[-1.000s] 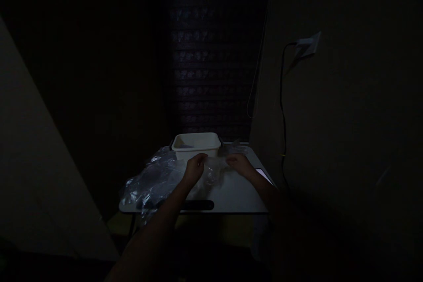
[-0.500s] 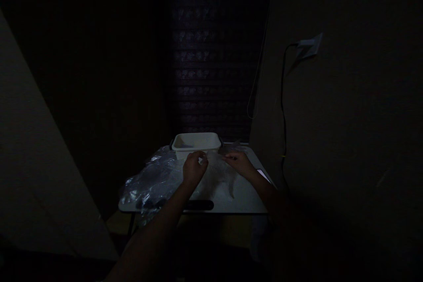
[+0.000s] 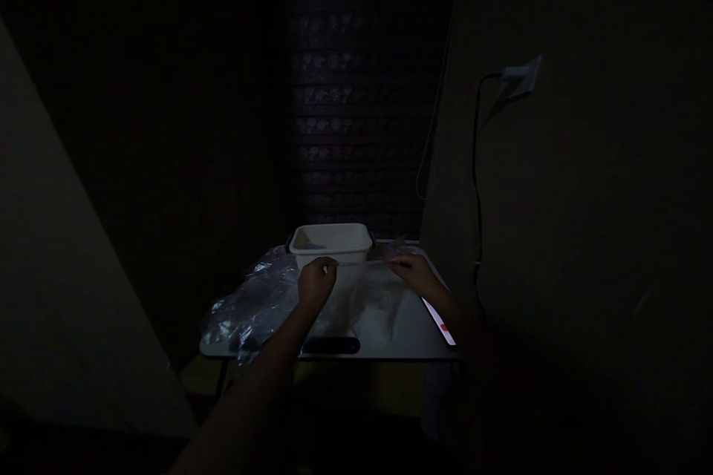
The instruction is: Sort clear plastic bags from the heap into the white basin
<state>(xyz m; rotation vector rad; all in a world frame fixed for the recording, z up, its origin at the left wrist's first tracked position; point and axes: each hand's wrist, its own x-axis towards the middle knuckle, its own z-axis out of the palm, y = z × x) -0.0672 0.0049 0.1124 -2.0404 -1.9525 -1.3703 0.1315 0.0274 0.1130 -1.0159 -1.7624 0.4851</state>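
A thin clear plastic bag (image 3: 362, 289) hangs stretched between my two hands over a small white table (image 3: 412, 341). My left hand (image 3: 317, 282) pinches its upper left edge, just in front of a white basin (image 3: 331, 241). At the upper right edge, my right hand (image 3: 412, 272) pinches the same bag with its fingertips. Crumpled clear plastic (image 3: 250, 308) lies on the table's left side. The bag's lower part is faint in the dim light.
A lit phone (image 3: 440, 323) lies at the table's right edge. A dark slot (image 3: 331, 345) is near the front edge. Behind are a dark blind (image 3: 345, 126) and, on the right wall, a plugged-in cable (image 3: 476, 171).
My hands have moved apart, left hand to the left and right hand to the right, pulling the bag's top edge straight. More of the phone shows beside my right forearm.
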